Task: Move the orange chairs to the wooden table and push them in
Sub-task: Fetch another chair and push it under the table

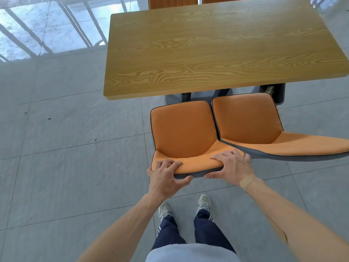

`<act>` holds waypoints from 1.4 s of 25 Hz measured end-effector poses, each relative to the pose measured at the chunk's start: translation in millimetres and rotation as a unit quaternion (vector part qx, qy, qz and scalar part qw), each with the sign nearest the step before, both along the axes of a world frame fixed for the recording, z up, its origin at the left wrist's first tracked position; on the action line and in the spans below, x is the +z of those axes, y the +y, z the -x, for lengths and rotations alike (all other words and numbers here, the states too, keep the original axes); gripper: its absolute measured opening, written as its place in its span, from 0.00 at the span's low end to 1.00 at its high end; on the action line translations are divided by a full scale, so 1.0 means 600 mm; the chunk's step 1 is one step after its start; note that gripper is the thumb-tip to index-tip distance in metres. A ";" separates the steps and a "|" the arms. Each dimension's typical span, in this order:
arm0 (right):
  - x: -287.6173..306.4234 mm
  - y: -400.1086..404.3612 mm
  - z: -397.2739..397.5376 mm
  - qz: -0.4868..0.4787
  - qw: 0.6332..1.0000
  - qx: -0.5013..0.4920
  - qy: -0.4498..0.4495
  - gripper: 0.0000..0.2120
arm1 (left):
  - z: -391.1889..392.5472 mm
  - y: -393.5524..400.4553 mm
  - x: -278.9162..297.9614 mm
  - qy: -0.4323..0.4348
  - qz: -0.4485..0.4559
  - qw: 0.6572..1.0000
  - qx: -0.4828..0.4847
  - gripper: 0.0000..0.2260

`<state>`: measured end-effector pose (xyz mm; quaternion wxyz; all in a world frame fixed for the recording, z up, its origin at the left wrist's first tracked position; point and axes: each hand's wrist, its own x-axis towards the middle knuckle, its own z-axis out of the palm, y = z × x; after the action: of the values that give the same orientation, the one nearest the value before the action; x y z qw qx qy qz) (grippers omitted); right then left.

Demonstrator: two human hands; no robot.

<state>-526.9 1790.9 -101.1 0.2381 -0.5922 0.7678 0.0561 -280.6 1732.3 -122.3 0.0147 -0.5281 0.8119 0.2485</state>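
An orange chair [184,129] stands in front of me, its seat facing the wooden table [207,52]. My left hand [166,178] grips the left part of its backrest top. My right hand [231,167] grips the right part of the same backrest. The seat's front edge lies just short of the table's near edge. A second orange chair [249,120] stands right beside it on the right, touching or nearly touching it, its front at the table edge. Two more orange chair backs [170,1] show beyond the table's far side.
Grey tiled floor [66,148] surrounds the table. A window or railing with slanted bars [47,29] runs along the upper left. The table's dark base [279,93] shows under the near right corner. My feet [185,205] stand just behind the held chair.
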 end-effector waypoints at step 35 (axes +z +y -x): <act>0.021 0.038 -0.051 0.000 0.998 -0.061 0.013 0.33 | -0.033 -0.010 -0.001 0.044 -0.101 0.993 -0.047 0.24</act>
<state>-496.4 1813.4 -88.3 0.2313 -0.5432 0.8056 0.0495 -261.0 1726.4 -123.2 0.0440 -0.4734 0.8066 0.3513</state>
